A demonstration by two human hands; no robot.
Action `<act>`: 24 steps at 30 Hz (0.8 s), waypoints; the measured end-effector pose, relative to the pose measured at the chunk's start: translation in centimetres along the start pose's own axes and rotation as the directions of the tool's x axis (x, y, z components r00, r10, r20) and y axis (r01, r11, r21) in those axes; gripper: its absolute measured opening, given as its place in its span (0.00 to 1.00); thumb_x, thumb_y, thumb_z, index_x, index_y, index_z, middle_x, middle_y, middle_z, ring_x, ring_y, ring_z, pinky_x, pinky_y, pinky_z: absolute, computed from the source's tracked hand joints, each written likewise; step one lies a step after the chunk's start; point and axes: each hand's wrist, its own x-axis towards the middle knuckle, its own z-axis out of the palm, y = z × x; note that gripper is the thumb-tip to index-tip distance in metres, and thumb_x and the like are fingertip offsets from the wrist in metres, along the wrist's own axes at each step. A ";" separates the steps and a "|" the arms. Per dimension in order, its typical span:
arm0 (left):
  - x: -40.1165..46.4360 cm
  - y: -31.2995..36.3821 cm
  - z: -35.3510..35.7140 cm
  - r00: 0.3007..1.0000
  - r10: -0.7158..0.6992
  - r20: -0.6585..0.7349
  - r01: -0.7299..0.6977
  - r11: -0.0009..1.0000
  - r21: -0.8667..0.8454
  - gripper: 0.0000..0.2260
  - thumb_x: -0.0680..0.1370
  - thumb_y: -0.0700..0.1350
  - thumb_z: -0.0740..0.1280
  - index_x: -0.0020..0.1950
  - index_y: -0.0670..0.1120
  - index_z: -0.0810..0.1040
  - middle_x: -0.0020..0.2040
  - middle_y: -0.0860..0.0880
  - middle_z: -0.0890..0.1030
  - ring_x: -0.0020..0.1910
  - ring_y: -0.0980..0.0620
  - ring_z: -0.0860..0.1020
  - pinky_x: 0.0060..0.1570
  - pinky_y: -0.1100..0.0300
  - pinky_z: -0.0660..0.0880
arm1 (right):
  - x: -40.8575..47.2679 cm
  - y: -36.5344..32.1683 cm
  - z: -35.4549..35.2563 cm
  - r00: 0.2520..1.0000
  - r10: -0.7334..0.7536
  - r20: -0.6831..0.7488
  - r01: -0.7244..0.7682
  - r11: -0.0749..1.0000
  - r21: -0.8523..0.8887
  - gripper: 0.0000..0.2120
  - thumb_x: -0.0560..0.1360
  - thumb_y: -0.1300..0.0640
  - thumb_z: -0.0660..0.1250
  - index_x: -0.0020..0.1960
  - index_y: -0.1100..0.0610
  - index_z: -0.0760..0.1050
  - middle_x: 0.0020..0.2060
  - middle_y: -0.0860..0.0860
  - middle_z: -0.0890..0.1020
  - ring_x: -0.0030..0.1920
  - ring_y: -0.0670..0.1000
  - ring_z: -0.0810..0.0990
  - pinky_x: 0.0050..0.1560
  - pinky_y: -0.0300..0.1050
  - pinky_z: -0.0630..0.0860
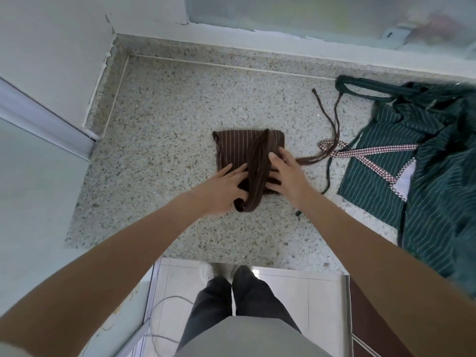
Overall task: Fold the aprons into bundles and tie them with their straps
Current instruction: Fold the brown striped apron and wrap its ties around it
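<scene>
A brown striped apron (239, 148) lies folded into a square bundle in the middle of the speckled stone counter (167, 112). Its neck loop (255, 181) runs down over the bundle toward me. My left hand (221, 189) rests on the bundle's near left part, fingers spread, thumb by the loop's end. My right hand (286, 173) presses flat on the bundle's right side next to the loop. The brown waist straps (332, 124) trail off to the right. A green striped apron (412, 155) lies unfolded on the right.
A red-and-white checked strap (365, 150) crosses the green apron, over a white patch of cloth. Walls close off the counter at the left and back. Below the counter's near edge are my legs, a tiled floor and a grey cable (159, 305).
</scene>
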 end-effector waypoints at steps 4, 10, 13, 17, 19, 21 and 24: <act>-0.3 0.8 -0.4 0.993 0.046 -0.109 -0.043 0.998 0.036 0.22 0.77 0.37 0.60 0.69 0.53 0.70 0.77 0.46 0.50 0.77 0.50 0.43 0.75 0.51 0.40 | -0.8 0.4 0.7 0.986 0.152 0.064 -0.160 0.977 0.138 0.20 0.77 0.43 0.61 0.60 0.57 0.75 0.56 0.57 0.80 0.56 0.57 0.79 0.59 0.54 0.76; -1.8 1.1 -0.1 0.931 0.138 -0.339 -0.179 0.979 -0.092 0.20 0.73 0.29 0.63 0.61 0.45 0.78 0.75 0.45 0.61 0.76 0.47 0.54 0.73 0.57 0.41 | -3.1 1.5 -1.2 0.997 0.014 0.076 -0.041 0.932 0.360 0.27 0.80 0.38 0.48 0.49 0.56 0.78 0.43 0.51 0.82 0.51 0.51 0.78 0.63 0.50 0.69; -2.7 1.5 0.6 0.930 0.130 -0.344 -0.191 0.970 -0.150 0.23 0.74 0.29 0.61 0.65 0.47 0.75 0.73 0.49 0.65 0.73 0.51 0.62 0.73 0.61 0.49 | -4.5 2.2 -2.5 0.999 -0.010 0.047 -0.015 0.862 0.506 0.25 0.80 0.39 0.48 0.42 0.56 0.74 0.36 0.51 0.82 0.45 0.51 0.82 0.46 0.44 0.78; -3.3 1.5 1.8 0.981 0.052 -0.186 -0.106 0.949 -0.295 0.24 0.76 0.29 0.56 0.67 0.48 0.74 0.67 0.52 0.73 0.64 0.53 0.72 0.55 0.66 0.69 | -6.6 3.5 -4.2 0.994 -0.049 0.099 0.019 0.959 0.284 0.36 0.79 0.36 0.42 0.36 0.59 0.78 0.23 0.55 0.76 0.35 0.55 0.79 0.52 0.49 0.74; -3.2 1.1 2.3 0.989 0.001 -0.151 -0.070 0.892 -0.447 0.22 0.75 0.27 0.56 0.62 0.45 0.78 0.63 0.48 0.76 0.61 0.51 0.75 0.59 0.64 0.71 | -7.5 4.1 -4.8 0.995 -0.014 0.100 0.017 0.999 -0.033 0.37 0.79 0.36 0.44 0.35 0.60 0.80 0.21 0.55 0.76 0.32 0.56 0.79 0.54 0.50 0.72; -3.1 0.9 2.4 0.987 -0.069 -0.145 -0.027 0.817 -0.576 0.22 0.76 0.25 0.54 0.60 0.42 0.79 0.61 0.46 0.76 0.61 0.51 0.75 0.60 0.70 0.67 | -8.0 4.1 -4.6 0.999 -0.029 0.041 0.040 0.953 -0.299 0.29 0.79 0.40 0.51 0.39 0.61 0.80 0.26 0.56 0.80 0.35 0.55 0.82 0.58 0.49 0.72; -2.7 0.8 1.7 0.959 -0.164 -0.231 -0.008 0.799 -0.602 0.20 0.77 0.26 0.54 0.60 0.42 0.78 0.62 0.47 0.74 0.60 0.52 0.74 0.63 0.64 0.67 | -7.3 3.9 -3.9 0.988 -0.153 -0.022 0.119 0.846 -0.520 0.13 0.79 0.51 0.61 0.47 0.59 0.78 0.44 0.56 0.84 0.47 0.50 0.82 0.62 0.47 0.73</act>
